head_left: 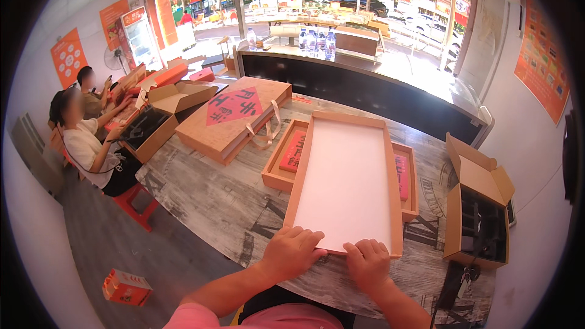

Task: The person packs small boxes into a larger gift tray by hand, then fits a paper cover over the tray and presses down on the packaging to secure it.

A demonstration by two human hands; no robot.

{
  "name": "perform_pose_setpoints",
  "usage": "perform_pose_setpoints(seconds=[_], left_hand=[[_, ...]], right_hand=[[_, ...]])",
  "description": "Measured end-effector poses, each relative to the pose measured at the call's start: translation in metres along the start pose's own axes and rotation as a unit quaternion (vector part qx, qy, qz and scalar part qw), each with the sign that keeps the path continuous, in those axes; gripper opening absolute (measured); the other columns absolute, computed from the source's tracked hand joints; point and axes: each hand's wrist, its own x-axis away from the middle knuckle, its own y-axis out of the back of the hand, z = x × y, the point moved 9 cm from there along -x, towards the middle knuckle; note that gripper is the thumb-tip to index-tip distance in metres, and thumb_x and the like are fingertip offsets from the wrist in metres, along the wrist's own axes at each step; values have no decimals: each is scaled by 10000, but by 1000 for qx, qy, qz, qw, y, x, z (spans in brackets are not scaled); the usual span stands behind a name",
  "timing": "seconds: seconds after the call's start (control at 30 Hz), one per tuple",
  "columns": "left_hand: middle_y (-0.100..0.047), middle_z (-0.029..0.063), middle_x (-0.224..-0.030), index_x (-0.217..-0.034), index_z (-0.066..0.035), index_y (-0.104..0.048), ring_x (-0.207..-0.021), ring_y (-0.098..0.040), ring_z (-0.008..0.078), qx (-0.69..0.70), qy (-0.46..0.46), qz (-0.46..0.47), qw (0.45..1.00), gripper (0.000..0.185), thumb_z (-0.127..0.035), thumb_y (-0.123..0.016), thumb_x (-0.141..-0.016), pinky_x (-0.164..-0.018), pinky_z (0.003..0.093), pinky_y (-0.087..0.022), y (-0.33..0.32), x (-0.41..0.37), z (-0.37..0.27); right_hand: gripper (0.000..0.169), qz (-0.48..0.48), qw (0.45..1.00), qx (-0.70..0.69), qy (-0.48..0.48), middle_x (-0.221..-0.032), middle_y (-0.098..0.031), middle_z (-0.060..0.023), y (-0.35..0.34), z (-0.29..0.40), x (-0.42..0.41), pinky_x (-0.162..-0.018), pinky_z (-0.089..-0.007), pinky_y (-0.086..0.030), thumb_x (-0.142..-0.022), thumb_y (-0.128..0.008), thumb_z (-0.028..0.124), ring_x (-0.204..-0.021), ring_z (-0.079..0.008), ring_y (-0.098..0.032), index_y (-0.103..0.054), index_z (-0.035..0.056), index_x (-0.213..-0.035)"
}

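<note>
A long shallow cardboard tray (391,192) with a white inner base lies across a second, lower cardboard tray (267,171). Red packets with dark writing, a left one (290,157) and a right one (403,178), show in the lower tray on both sides; its middle is hidden. My left hand (292,251) grips the near wall of the long tray at its left corner, fingers over the rim. On the same wall, further right, my right hand (369,262) has its fingers curled over the edge.
A large gift box (233,119) with ribbon handles lies at the back left of the wooden table (205,205). An open carton (452,228) with black contents stands right, near keys (465,281). Two people sit at the left by another open carton (157,141). Water bottles (320,43) stand on the counter.
</note>
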Motion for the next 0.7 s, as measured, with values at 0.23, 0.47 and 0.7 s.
perform_pose_setpoints(seconds=[0.23,0.47,0.7], left_hand=[[-661,134,-1153,-1250,-45,-626,-1021,-643,297,127,-140,-137,972,556,-483,-756,-933,-911,426,-508,52,-6,-20],[-578,121,-1364,-1459,-27,-461,-1265,-543,217,406,156,-205,877,605,-396,-672,-1027,-1046,380,-469,35,-26,162],[-515,118,-1471,-1521,-73,-409,-1335,-522,227,568,304,-197,739,627,-459,-591,-1061,-1069,399,-463,-19,-57,276]], right_hand=[[203,-99,994,-32,-17,-712,-505,-27,39,-30,17,-576,-393,-398,-751,-753,122,-611,-243,-529,-566,134,-829],[374,-214,976,-30,-31,-661,-434,-34,91,-70,54,-531,-386,-324,-779,-802,161,-554,-249,-454,-428,145,-790],[423,-224,973,-47,-37,-653,-408,-36,103,-69,70,-528,-380,-311,-858,-792,274,-553,-244,-432,-395,146,-788]])
